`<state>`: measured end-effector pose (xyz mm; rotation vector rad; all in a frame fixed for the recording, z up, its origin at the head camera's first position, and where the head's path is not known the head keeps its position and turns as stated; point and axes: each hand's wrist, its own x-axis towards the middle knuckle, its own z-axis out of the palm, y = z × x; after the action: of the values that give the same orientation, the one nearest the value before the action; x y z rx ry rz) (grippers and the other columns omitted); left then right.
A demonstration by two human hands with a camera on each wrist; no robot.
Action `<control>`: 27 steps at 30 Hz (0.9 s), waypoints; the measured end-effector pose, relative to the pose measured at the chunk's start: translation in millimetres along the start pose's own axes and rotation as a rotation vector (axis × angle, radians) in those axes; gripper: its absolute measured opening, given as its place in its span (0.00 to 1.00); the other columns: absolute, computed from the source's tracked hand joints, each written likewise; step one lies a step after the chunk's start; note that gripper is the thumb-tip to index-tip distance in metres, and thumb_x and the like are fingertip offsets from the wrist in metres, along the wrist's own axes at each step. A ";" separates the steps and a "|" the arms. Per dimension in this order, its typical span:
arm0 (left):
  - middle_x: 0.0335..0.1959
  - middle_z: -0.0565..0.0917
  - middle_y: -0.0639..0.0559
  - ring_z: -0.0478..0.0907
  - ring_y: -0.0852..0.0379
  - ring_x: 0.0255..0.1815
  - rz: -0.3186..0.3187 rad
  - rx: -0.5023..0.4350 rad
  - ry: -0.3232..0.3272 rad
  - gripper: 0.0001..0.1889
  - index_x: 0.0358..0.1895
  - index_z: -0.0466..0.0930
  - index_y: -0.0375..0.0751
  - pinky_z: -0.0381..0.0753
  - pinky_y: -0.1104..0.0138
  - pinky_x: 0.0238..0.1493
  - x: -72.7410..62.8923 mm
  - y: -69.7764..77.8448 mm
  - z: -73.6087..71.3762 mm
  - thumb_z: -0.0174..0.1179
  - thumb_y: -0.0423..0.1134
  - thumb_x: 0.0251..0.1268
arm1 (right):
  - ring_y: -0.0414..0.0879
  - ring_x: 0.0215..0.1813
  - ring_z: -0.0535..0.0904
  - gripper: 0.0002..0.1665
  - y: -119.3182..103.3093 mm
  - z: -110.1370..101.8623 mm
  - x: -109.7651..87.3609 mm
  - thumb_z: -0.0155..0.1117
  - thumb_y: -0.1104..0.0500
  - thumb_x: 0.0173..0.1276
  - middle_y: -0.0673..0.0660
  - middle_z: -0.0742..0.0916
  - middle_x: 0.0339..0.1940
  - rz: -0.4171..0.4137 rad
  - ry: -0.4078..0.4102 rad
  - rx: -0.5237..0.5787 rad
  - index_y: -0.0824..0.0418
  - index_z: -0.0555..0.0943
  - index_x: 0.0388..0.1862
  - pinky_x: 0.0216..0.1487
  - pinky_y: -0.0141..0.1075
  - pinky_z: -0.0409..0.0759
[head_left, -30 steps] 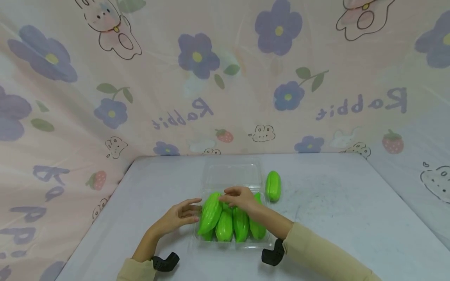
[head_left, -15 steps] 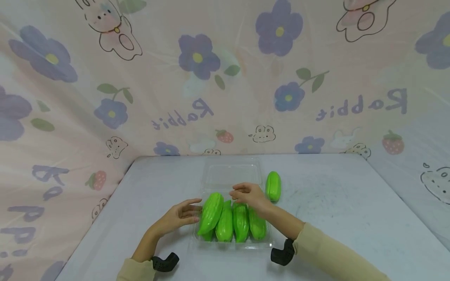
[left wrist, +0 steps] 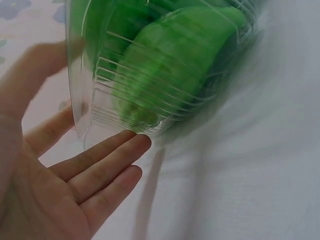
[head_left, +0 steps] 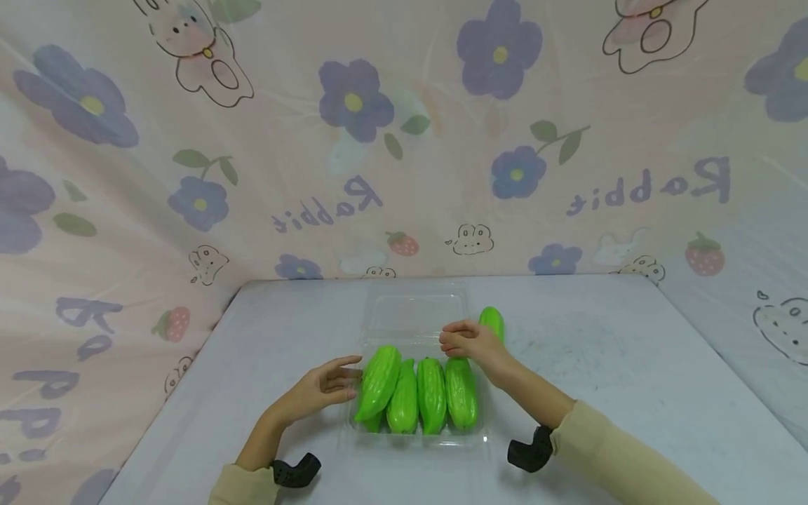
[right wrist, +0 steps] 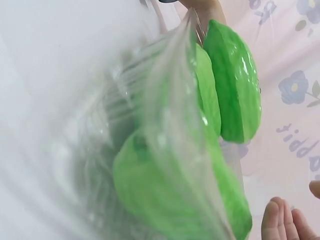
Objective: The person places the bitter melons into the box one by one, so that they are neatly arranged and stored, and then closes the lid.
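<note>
In the head view, several bright green ribbed gourds, glossy and tapered, lie side by side in a clear plastic clamshell box. One gourd leans on top of the others at the left end. My left hand is beside the box's left wall, fingers loosely extended; in the left wrist view its fingertips are right at the wall's lower edge. My right hand, holding nothing, hovers over the box's back right corner with relaxed fingers. It partly hides a lone gourd behind it.
The transparent lid lies folded back behind the box. Both stand on a white table. A printed cloth with flowers and rabbits hangs behind and along the sides. Black wrist mounts sit on both forearms.
My right hand has moved right, from above the leaning gourd to the box's back right corner, uncovering the gourds beneath and covering part of the lone one. My left hand stays put.
</note>
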<state>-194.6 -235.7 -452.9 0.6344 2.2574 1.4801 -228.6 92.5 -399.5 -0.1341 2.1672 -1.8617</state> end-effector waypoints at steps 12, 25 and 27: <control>0.68 0.69 0.29 0.69 0.32 0.68 0.009 0.002 -0.002 0.36 0.74 0.54 0.35 0.72 0.45 0.67 0.5 -0.6 0.0 0.59 0.41 0.69 | 0.35 0.37 0.84 0.26 6.1 -35.6 4.5 0.61 0.59 0.70 0.50 0.87 0.37 0.007 0.078 -0.008 0.76 0.72 0.58 0.46 0.29 0.86; 0.68 0.68 0.29 0.69 0.32 0.68 0.010 0.005 0.000 0.36 0.74 0.54 0.35 0.73 0.46 0.67 0.1 -1.4 0.2 0.59 0.41 0.69 | 0.31 0.34 0.83 0.26 11.5 -64.9 13.6 0.55 0.59 0.73 0.45 0.86 0.31 0.036 0.137 0.001 0.79 0.69 0.59 0.41 0.24 0.84; 0.69 0.68 0.29 0.69 0.32 0.68 0.010 0.001 -0.001 0.36 0.74 0.54 0.35 0.73 0.46 0.67 0.1 -2.2 0.1 0.59 0.41 0.69 | 0.31 0.33 0.82 0.26 11.7 -68.2 15.5 0.55 0.59 0.73 0.45 0.86 0.31 0.040 0.142 0.008 0.79 0.69 0.59 0.41 0.24 0.84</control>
<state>-195.0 -236.4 -455.0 0.6469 2.2572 1.4834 -260.5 155.6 -404.4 0.0440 2.2363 -1.9108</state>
